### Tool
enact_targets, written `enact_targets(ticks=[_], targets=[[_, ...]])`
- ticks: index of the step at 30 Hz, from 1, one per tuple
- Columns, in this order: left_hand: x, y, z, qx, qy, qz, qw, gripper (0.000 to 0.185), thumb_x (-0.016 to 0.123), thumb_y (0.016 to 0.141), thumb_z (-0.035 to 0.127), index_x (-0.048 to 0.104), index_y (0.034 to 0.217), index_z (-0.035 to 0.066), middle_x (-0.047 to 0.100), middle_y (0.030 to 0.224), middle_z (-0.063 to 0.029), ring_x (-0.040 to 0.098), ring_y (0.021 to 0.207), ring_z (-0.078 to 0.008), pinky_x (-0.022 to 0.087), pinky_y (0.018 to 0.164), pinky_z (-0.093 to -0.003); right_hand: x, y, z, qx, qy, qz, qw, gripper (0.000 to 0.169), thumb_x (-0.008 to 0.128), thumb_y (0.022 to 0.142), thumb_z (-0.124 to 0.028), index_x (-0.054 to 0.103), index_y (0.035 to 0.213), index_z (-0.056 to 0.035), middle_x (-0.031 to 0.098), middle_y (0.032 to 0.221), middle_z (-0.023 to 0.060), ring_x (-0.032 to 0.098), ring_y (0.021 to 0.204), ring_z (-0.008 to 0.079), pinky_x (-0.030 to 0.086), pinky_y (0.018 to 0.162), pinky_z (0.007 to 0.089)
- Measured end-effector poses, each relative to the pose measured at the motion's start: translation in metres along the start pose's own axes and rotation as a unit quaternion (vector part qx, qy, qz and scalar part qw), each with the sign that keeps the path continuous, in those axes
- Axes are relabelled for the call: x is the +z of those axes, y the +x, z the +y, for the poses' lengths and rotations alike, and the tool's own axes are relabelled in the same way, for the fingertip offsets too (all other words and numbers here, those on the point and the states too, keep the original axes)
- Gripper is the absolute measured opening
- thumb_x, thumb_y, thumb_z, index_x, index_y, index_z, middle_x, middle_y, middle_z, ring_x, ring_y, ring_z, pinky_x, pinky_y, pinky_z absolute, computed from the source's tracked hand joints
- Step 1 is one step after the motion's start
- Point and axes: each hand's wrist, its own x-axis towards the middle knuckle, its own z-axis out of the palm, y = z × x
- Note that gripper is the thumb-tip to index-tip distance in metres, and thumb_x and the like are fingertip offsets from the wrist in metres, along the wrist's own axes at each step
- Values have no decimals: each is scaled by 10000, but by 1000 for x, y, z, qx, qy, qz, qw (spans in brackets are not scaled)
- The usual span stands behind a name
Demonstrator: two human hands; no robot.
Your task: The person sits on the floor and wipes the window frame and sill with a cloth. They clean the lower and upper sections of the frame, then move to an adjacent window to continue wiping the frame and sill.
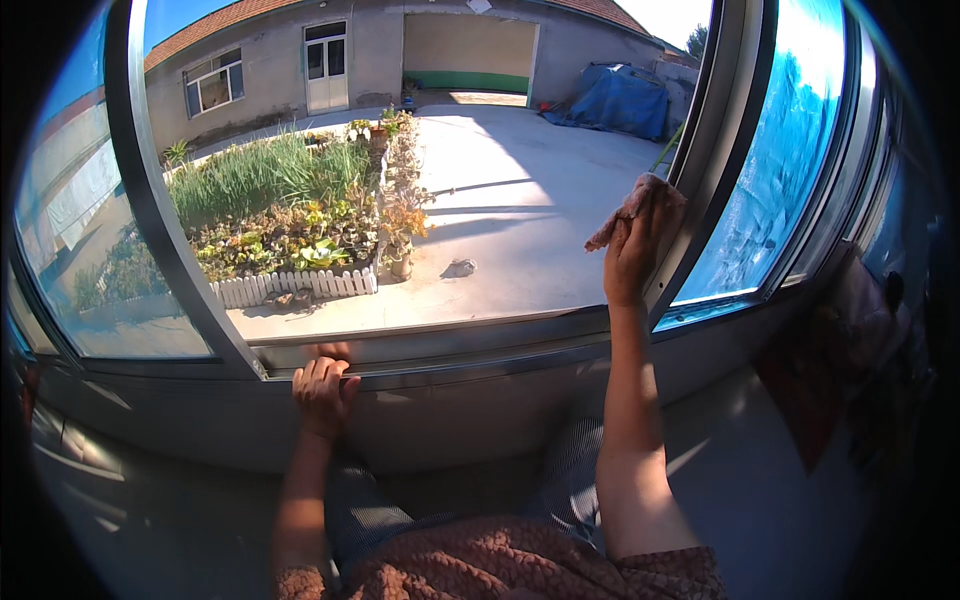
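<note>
In the head view, my right hand (634,244) is raised at the right side of a large window pane, its fingers spread over a pink cloth (641,196). The cloth lies beside the metal upright of the window frame (712,150); whether it presses on glass I cannot tell. Lower left, my left hand (324,394) rests with bent fingers on the metal bottom rail (450,349) of the window, near the left corner. No object shows in that hand. A faint reflection of its fingers appears on the rail.
Blue-tinted, streaky glass (757,180) stands to the right, another pane (112,247) to the left. Beyond the window lie a garden bed (277,180) with a white picket edge (300,285), paved ground and a blue tarp (619,101). Dark clutter (862,337) is indoors at right.
</note>
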Motion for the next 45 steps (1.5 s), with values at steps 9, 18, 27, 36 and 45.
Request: enact_targets(ticks=[9,18,27,36,45], targets=[[13,0,3,-6,-29,30,999,400,548,950,528,647,893,144,598,828,-20,604,770,-213,403,687,-380,9,-100,-21,23,-65,-27,997,553,424,1032,-30,296,1570,-63,291,1614,192,359,1459,341,328,1181,457],[6,-5,-2,-26,-31,-1,999,374,585,932,498,670,926,134,598,856,-14,607,802,-197,411,693,-371,74,-36,-226,-218,11,-27,976,508,507,1008,-69,439,1512,-87,339,1605,146,303,1476,400,228,1208,528],[11,-10,-4,-40,-54,-32,997,271,691,845,384,699,946,133,679,999,-23,651,931,-208,480,805,-381,120,-93,-370,-358,189,-265,875,556,527,922,-62,485,1475,-98,411,1562,81,313,1482,337,293,1186,467],[19,-19,-10,-51,-122,-39,990,571,714,779,254,623,1337,172,623,1337,-105,561,1283,-313,397,1115,-452,129,-128,-386,-409,205,-342,820,635,540,845,-104,461,1474,-68,324,1606,113,242,1519,273,340,1138,471],[11,-8,-8,-56,-150,-16,987,538,723,772,179,610,1298,145,625,1296,-123,560,1259,-330,399,1104,-476,129,-146,-370,-460,207,-368,781,530,545,885,-123,525,1405,-20,442,1543,118,505,1335,199,457,987,408]])
